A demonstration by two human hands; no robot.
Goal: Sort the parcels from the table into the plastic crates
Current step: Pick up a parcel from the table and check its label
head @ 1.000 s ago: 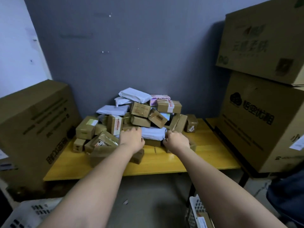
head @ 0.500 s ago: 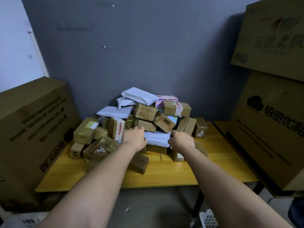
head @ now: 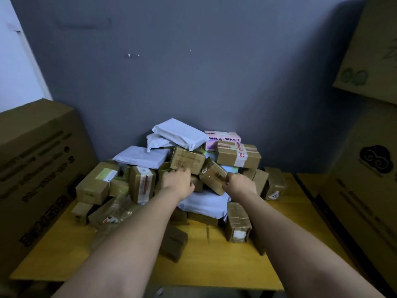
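A heap of parcels point(head: 171, 168), brown boxes and white mailers, sits on the yellow desk point(head: 214, 265) against the grey wall. The left hand point(head: 178, 182) reaches in at 12 o'clock, fingers curled onto a small brown box point(head: 187, 160). The right hand point(head: 239, 184) is clenched around the corner of a tilted taped box point(head: 212, 175). Large cartons point(head: 38, 168) stand at 9 and 3 o'clock.

Pink box point(head: 222, 139) atop parcel pile, by the wall: reads "Contact lenses", printed upside down. Big carton point(head: 365, 175) at right: black cloud logo, text below too blurred to read. Big carton point(head: 38, 168) at left: dark print, illegible.
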